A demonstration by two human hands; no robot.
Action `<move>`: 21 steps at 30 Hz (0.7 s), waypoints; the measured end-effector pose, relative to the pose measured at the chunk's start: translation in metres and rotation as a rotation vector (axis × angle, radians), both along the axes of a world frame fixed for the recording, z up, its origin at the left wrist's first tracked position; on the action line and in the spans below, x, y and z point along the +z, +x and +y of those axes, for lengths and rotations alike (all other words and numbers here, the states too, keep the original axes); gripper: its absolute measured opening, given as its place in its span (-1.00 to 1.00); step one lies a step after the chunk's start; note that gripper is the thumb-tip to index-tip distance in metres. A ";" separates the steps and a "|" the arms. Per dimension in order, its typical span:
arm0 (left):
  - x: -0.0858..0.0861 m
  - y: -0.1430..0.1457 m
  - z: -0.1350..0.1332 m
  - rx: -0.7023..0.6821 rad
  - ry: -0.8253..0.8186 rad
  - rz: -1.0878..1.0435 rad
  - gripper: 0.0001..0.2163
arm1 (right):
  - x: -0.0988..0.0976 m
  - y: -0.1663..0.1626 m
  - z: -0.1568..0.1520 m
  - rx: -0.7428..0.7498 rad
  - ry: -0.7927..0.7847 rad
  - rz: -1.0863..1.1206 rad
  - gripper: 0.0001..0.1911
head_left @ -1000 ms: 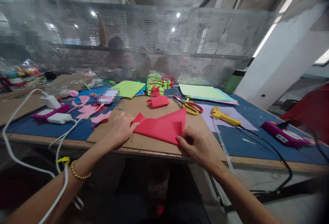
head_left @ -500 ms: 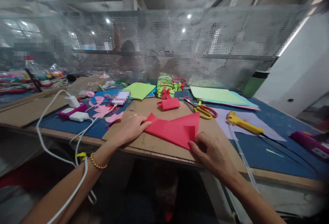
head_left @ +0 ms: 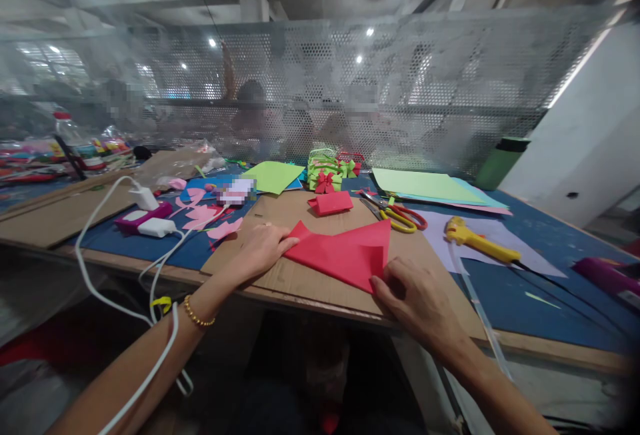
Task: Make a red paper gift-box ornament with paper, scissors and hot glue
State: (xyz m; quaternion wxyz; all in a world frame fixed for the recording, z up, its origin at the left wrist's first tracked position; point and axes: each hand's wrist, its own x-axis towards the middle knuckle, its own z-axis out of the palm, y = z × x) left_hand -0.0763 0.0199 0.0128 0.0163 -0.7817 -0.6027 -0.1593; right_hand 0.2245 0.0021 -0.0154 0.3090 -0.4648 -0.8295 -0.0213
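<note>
A folded sheet of red paper (head_left: 345, 252) lies on a brown cardboard sheet (head_left: 305, 282) at the table's near edge. My left hand (head_left: 260, 248) rests flat on the cardboard, its fingertips pressing the paper's left corner. My right hand (head_left: 413, 295) has its fingers curled and pinches the paper's lower right corner, where a small flap is folded up. A gold bracelet (head_left: 197, 315) sits on my left wrist.
Behind the paper lie a small folded red piece (head_left: 330, 202), green paper baskets with bows (head_left: 325, 172), scissors (head_left: 397, 215), a yellow glue gun (head_left: 475, 238) with its cable, green and blue sheets (head_left: 425, 185), pink cutouts (head_left: 205, 215) and white chargers (head_left: 150, 225). A perforated screen (head_left: 325, 88) stands behind; people sit beyond it.
My head has turned left, so the whole scene has shifted right in view. Both hands stay on the same corners of the red paper.
</note>
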 end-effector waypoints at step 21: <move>-0.007 0.004 0.000 0.109 0.053 0.125 -0.68 | 0.002 -0.001 0.000 -0.004 -0.023 0.008 -0.68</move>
